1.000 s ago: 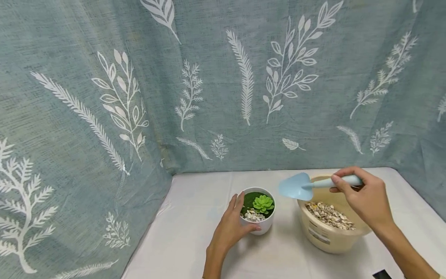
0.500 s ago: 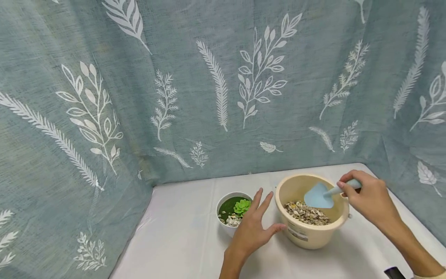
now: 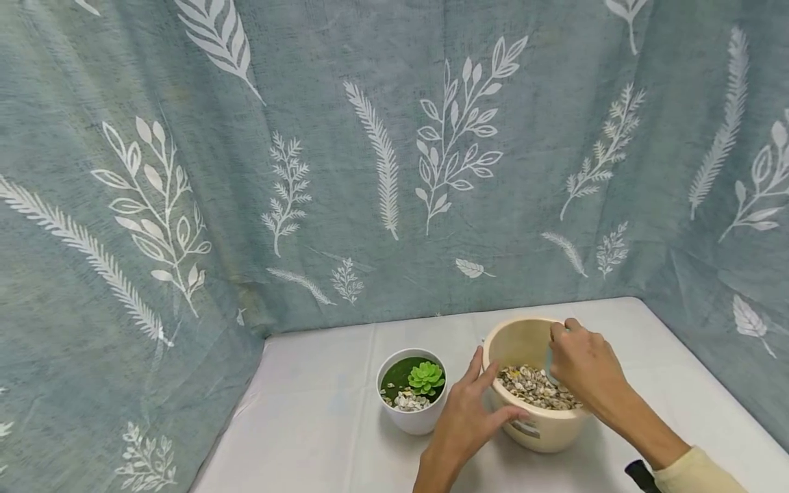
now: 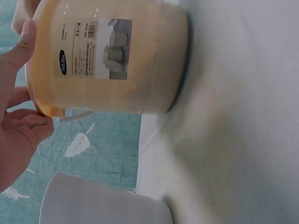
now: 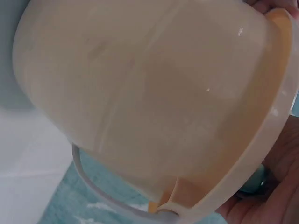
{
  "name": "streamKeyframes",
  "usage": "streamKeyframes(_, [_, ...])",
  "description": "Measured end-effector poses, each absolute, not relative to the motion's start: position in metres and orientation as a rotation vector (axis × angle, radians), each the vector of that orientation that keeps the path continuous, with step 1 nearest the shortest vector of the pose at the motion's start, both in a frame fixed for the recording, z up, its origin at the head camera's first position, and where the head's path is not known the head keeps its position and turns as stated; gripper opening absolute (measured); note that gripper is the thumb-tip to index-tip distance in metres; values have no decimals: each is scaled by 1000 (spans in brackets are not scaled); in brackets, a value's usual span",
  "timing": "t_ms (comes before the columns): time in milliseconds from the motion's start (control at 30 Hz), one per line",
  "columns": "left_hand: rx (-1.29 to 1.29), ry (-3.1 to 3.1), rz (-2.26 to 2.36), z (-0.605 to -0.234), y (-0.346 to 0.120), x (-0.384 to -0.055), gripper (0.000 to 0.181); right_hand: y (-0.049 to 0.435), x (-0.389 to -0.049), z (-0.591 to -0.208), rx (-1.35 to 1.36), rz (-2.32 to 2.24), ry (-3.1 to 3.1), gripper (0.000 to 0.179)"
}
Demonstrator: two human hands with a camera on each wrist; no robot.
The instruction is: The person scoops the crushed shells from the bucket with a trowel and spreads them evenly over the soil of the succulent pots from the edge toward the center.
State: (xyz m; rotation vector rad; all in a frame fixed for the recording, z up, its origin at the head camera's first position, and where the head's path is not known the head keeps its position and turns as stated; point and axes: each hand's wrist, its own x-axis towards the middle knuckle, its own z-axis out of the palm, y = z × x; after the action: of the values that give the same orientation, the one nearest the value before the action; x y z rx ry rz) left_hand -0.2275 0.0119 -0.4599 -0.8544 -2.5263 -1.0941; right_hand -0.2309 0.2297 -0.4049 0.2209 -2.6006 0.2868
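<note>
My right hand (image 3: pixel 585 363) grips the handle of a light blue trowel (image 3: pixel 548 363), its blade mostly hidden behind the hand, down inside a cream bucket (image 3: pixel 557 436). Grey and white stone or shell chips (image 3: pixel 531 385) cover the bucket's bottom. In the right wrist view, the trowel's handle end (image 5: pixel 254 181) shows in the palm beyond the rim. My left hand (image 3: pixel 464 419) holds the bucket's near left side at the rim, thumb in front. To its left stands a white pot (image 3: pixel 414 419) with a green artificial succulent (image 3: pixel 425 378) and some pale chips.
Both containers stand on a white-covered table (image 3: pixel 308 424). A teal leaf-patterned curtain (image 3: pixel 308 205) hangs behind and to the sides. A black object (image 3: pixel 641 474) lies near the right forearm. The bucket's grey carrying handle (image 5: pixel 105 198) hangs down its side.
My left hand has left the white pot and moved right to the bucket's rim. My right hand has lowered the trowel from above into the chips. The head view has shifted right.
</note>
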Motion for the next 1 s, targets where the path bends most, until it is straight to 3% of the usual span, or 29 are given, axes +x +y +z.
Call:
streamKeyframes(233, [-868, -2440, -1061, -462, 14, -231, 82, 237, -235, -403, 175, 482, -2633, 4])
streamKeyframes(500, [-882, -2413, -1034, -463, 15, -234, 79, 247, -249, -413, -21, 847, -2755, 21])
streamKeyframes(700, [-862, -2386, -1003, -463, 12, -235, 78, 246, -256, -411, -77, 1089, -2711, 24])
streamKeyframes(1000, [-877, -2418, -1053, -466, 11, -236, 79, 262, -239, -402, -244, 1350, -2710, 28])
